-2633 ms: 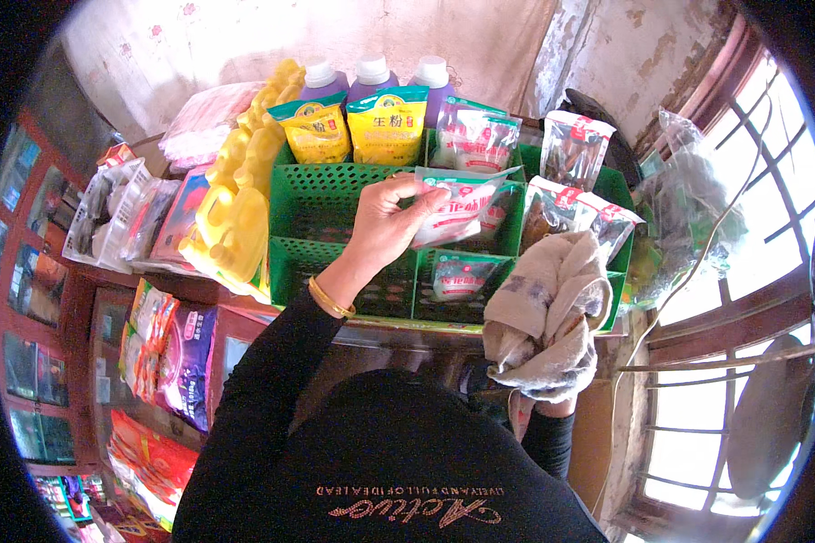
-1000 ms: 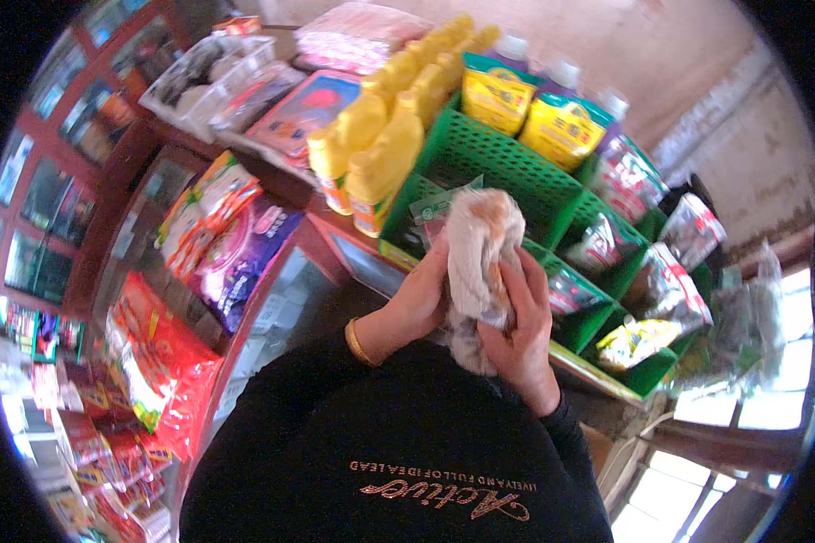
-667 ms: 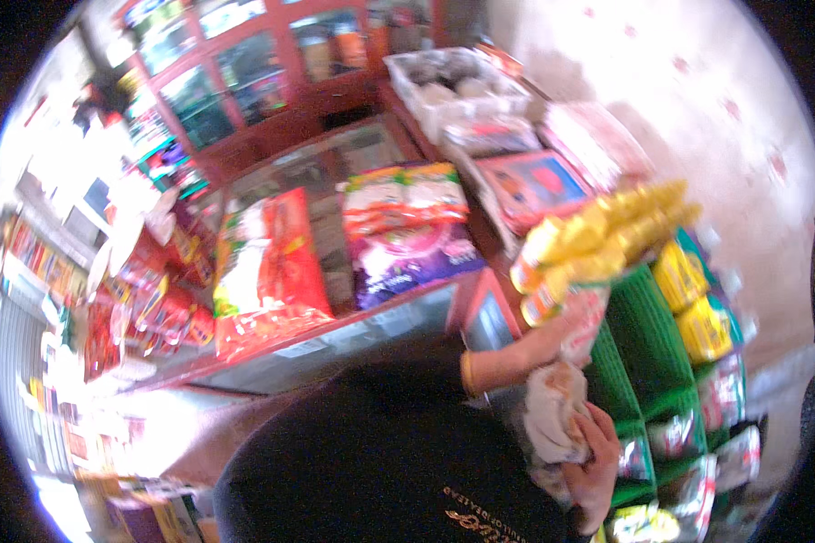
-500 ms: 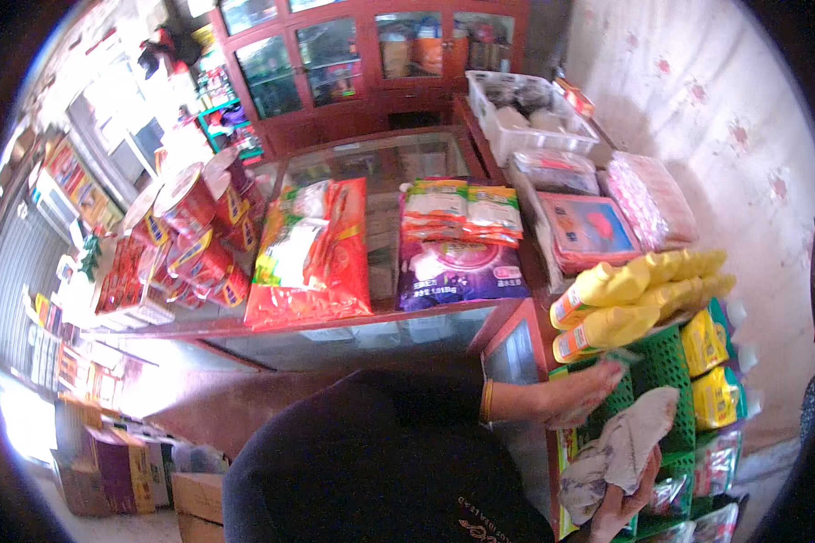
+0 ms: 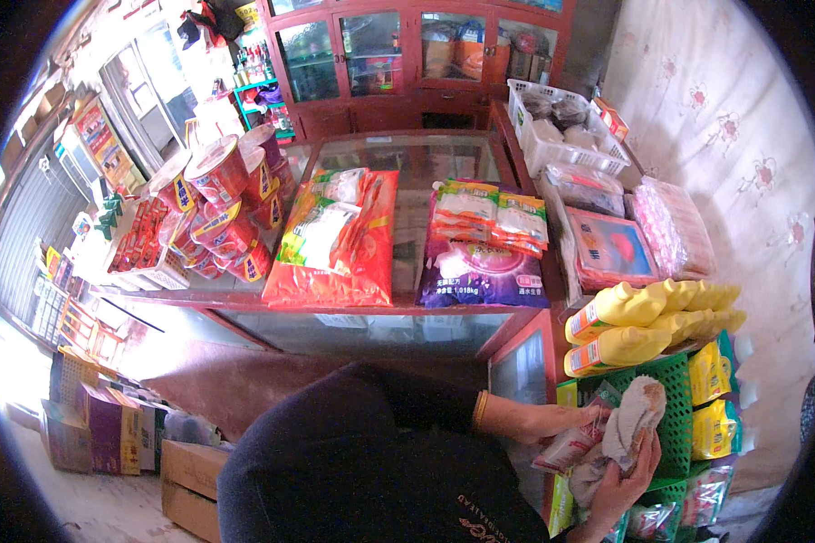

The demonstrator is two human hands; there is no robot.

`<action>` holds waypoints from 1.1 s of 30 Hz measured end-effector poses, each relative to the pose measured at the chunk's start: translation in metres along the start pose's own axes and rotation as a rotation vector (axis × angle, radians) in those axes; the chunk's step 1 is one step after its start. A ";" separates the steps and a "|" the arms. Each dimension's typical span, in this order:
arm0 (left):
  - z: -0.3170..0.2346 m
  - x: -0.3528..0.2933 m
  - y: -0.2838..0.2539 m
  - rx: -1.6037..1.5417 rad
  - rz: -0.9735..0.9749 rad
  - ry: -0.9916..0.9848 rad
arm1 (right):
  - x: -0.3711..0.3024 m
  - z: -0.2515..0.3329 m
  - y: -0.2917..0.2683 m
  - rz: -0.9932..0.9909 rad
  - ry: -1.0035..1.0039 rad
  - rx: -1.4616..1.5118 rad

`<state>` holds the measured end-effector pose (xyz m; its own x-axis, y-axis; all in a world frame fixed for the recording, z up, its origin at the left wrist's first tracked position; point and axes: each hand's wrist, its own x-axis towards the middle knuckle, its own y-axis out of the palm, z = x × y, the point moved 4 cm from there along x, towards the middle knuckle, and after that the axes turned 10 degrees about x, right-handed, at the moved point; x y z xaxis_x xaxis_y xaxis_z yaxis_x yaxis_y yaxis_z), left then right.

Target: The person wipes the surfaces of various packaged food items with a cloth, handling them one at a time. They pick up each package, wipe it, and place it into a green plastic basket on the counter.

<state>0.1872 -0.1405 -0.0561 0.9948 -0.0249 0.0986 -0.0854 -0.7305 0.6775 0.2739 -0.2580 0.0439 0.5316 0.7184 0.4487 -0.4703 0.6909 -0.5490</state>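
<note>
At the lower right, my left hand point(image 5: 552, 422) grips a small clear plastic packet point(image 5: 574, 443) with red print. Beside it, my right hand point(image 5: 627, 478) is wrapped round a crumpled whitish rag point(image 5: 635, 418), stained brown at its top. The rag lies against the packet's right side, its lower folds bunched below. Both hands are over the near-left part of a green plastic basket point(image 5: 678, 385). More clear packets point(image 5: 652, 520) sit in the basket's near section, partly hidden by my right hand.
Yellow bottles point(image 5: 638, 303) stand just beyond the basket, with yellow pouches point(image 5: 714, 425) along its right. A glass-topped counter point(image 5: 407, 163) bears a red bag point(image 5: 371, 258), a purple bag point(image 5: 480, 276) and stacked red tubs point(image 5: 217, 172). Cardboard boxes point(image 5: 186, 480) are on the floor at left.
My left hand has come back from over the basket and now holds the packet next to the rag. My right hand has lifted the rag against it. The view has shifted slightly.
</note>
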 end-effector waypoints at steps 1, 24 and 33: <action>0.001 0.000 0.000 -0.003 -0.027 -0.004 | 0.001 0.001 -0.002 -0.030 0.015 0.030; -0.084 -0.018 -0.016 0.001 -0.478 0.242 | -0.035 0.027 0.017 0.287 -0.030 0.035; -0.089 -0.027 -0.005 0.115 -0.447 0.040 | -0.066 -0.077 -0.023 -0.457 0.623 0.910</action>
<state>0.1563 -0.0751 0.0024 0.9296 0.3344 -0.1549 0.3602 -0.7349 0.5746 0.3038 -0.3279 -0.0273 0.9117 0.4019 -0.0848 -0.3416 0.8566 0.3866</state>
